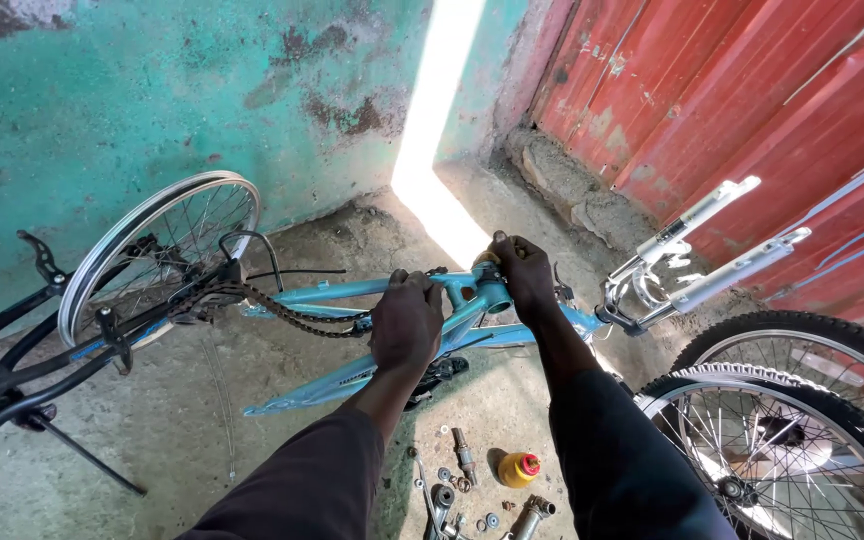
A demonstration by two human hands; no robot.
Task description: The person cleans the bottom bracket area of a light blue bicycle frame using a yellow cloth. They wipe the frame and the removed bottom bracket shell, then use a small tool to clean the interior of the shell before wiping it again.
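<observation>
An upside-down light blue bicycle frame (pixel 337 292) lies on the concrete floor. My left hand (pixel 407 322) grips a frame tube beside the bottom bracket shell (pixel 492 292). My right hand (pixel 524 275) is closed over the top of that shell, its fingers hiding whatever is under them. A loose chain (pixel 282 308) runs from the frame toward the bare rear rim (pixel 157 250) at the left. The silver front fork (pixel 697 255) sticks up at the right.
Small parts, bolts, a wrench and a yellow bottle with a red cap (pixel 519 468) lie on the floor near my knees. Two tyred wheels (pixel 802 420) stand at the right. A black bicycle frame (pixel 12 370) is at the left. Teal wall behind, red metal door right.
</observation>
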